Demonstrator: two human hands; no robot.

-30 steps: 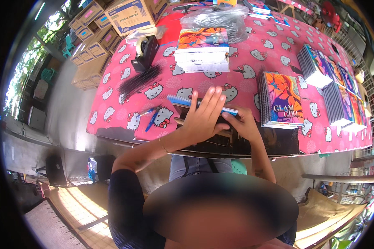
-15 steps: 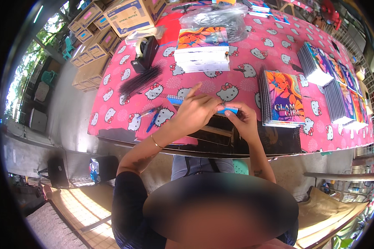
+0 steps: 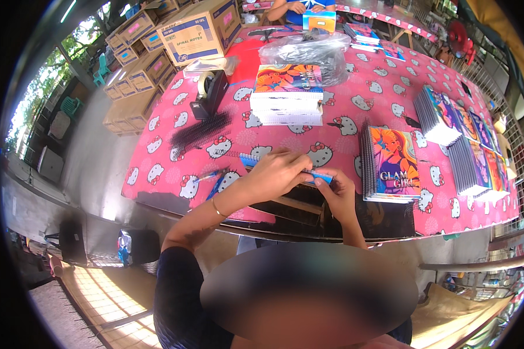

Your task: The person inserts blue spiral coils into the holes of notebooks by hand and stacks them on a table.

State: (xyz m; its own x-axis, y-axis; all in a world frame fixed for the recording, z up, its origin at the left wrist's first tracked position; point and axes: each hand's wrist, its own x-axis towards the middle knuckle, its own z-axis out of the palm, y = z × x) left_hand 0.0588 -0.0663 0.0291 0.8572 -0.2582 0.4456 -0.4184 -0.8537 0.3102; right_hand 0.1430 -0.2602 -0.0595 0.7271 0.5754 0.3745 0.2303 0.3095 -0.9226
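Note:
Both hands are at a notebook [image 3: 322, 177] with a blue edge, held on its side near the table's front edge. My left hand [image 3: 280, 174] lies over the middle of that edge, its fingers bent and pinched together at it. My right hand [image 3: 339, 195] grips the right end between thumb and fingers. From the notebook's left end a dark spiral coil [image 3: 232, 153] sticks out. Most of the notebook is hidden behind my hands. Blue-handled cutters or pliers [image 3: 218, 183], hard to make out, lie left of my left forearm.
Loose black coils [image 3: 201, 136] lie beside a tape dispenser [image 3: 211, 96]. Notebook stacks stand ahead [image 3: 288, 96], at right [image 3: 390, 166] and far right [image 3: 471, 139]. A plastic bag [image 3: 308, 55] lies behind. Cartons [image 3: 201, 35] rise at far left. Another person's hands [image 3: 305, 8] are across the table.
The view has tilted, so the table sits lower and another person shows at the far side. My left index finger, raised before, is now lowered to the notebook's edge.

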